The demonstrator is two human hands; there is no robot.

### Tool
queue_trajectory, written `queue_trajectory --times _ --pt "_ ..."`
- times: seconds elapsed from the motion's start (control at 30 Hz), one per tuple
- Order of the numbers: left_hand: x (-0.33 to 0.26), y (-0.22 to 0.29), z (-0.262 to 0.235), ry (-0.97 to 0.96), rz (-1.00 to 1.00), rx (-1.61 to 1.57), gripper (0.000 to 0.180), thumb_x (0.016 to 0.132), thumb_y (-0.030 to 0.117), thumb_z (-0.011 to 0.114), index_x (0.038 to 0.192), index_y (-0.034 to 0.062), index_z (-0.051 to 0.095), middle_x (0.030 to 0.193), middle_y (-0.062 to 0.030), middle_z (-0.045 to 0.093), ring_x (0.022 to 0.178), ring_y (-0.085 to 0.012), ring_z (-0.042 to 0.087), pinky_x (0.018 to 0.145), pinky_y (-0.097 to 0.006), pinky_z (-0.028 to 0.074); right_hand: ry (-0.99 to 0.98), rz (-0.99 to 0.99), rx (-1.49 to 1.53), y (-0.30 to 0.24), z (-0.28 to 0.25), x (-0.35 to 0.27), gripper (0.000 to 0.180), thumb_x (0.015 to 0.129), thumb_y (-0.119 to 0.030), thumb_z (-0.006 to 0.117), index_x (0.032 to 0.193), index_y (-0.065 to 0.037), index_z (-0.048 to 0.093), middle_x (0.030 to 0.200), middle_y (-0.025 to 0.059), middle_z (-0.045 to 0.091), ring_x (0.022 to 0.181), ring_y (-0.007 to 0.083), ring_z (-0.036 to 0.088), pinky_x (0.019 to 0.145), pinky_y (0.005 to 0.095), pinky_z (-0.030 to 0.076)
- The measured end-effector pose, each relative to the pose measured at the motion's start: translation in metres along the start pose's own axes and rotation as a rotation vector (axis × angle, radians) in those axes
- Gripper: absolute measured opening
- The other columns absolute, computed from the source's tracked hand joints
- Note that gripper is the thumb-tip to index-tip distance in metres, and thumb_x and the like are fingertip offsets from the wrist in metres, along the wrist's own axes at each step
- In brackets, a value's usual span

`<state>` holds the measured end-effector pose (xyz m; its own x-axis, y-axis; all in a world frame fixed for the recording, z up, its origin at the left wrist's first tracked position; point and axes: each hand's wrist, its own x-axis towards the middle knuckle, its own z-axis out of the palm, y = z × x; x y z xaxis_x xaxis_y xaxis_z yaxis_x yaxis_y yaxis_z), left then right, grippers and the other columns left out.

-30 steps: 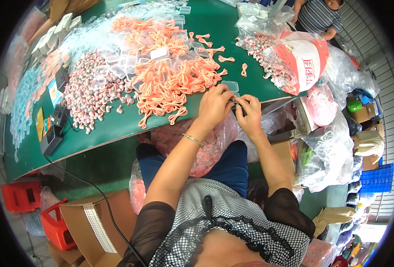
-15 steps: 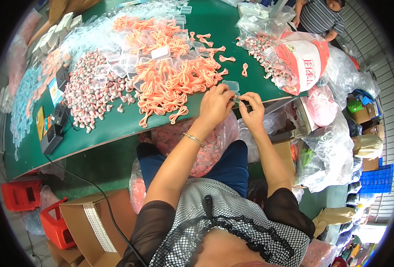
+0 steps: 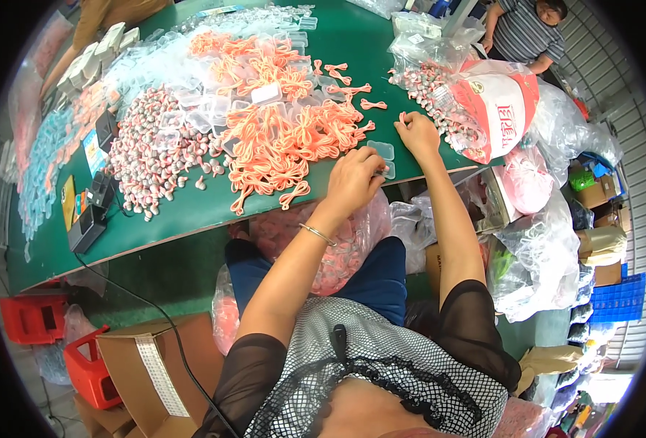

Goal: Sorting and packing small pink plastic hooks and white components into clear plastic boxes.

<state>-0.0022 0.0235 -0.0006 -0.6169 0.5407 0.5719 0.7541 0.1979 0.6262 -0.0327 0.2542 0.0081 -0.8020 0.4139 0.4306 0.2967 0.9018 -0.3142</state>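
**My arms and hands: present state**

Left arm: I hold it bare from elbow to wrist, a thin bangle sitting at the wrist, a sheer dark sleeve covering the upper arm. It reaches forward and a little to my right. My left hand (image 3: pixel 353 182) lies palm down, knuckles up, fingers curled under at the tips; whether that grip closes on anything I cannot tell.

Right arm: I stretch it further forward, nearly straight, forearm bare, with the same sheer dark sleeve above the elbow. My right hand (image 3: pixel 416 133) is palm down, fingers bent and bunched together, fingertips pointing left. The two hands are apart, the right ahead of the left.
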Motion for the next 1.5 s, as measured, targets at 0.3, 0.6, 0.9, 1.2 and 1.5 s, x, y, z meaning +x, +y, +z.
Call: queue_trajectory --times 0.3,0.6,0.9,1.2,1.5 --pt "0.0 0.001 -0.002 0.007 -0.078 -0.063 0.043 0.07 0.009 0.077 0.11 0.0069 0.06 0.114 -0.012 0.058 0.104 -0.0324 0.06 0.085 -0.042 0.05 -0.107 0.045 0.463 0.009 -0.026 -0.022 0.018 0.083 -0.016 0.072 0.096 -0.004 0.071 0.076 0.006 0.068 0.069 0.015 0.066 0.067 0.0289 0.053" --pt "0.003 0.003 -0.002 0.044 -0.133 -0.019 0.072 0.069 0.011 0.078 0.134 0.0061 0.048 0.126 -0.0187 0.053 0.112 -0.0379 0.057 0.09 -0.043 0.05 -0.342 -0.429 0.619 -0.023 -0.061 -0.064 0.012 0.085 -0.003 0.069 0.097 -0.001 0.068 0.089 0.0082 0.065 0.078 0.0182 0.063 0.069 0.0295 0.051" --pt "-0.002 -0.004 0.003 0.039 -0.106 0.012 0.05 0.07 0.013 0.079 0.116 0.0017 0.062 0.117 -0.0164 0.058 0.107 -0.0342 0.059 0.089 -0.041 0.05 -0.326 -0.503 0.507 -0.027 -0.061 -0.07 0.015 0.085 -0.003 0.068 0.1 -0.002 0.07 0.095 0.0107 0.065 0.082 0.0245 0.064 0.073 0.034 0.052" --pt "-0.002 -0.003 0.003 0.061 -0.088 0.021 0.048 0.07 0.014 0.079 0.114 0.002 0.062 0.114 -0.0156 0.058 0.104 -0.0342 0.06 0.086 -0.041 0.051 -0.158 -0.572 0.472 -0.02 -0.049 -0.083 0.018 0.082 -0.001 0.069 0.1 -0.001 0.069 0.091 0.0121 0.062 0.084 0.0271 0.062 0.072 0.0356 0.051" --pt "-0.002 -0.002 0.003 0.064 -0.088 0.014 0.047 0.07 0.014 0.079 0.113 0.0035 0.062 0.112 -0.0149 0.058 0.102 -0.0337 0.06 0.084 -0.041 0.051 -0.111 -0.549 0.419 -0.025 -0.052 -0.085 0.012 0.081 -0.004 0.069 0.093 -0.004 0.07 0.089 0.0081 0.062 0.087 0.0279 0.06 0.076 0.0377 0.048"
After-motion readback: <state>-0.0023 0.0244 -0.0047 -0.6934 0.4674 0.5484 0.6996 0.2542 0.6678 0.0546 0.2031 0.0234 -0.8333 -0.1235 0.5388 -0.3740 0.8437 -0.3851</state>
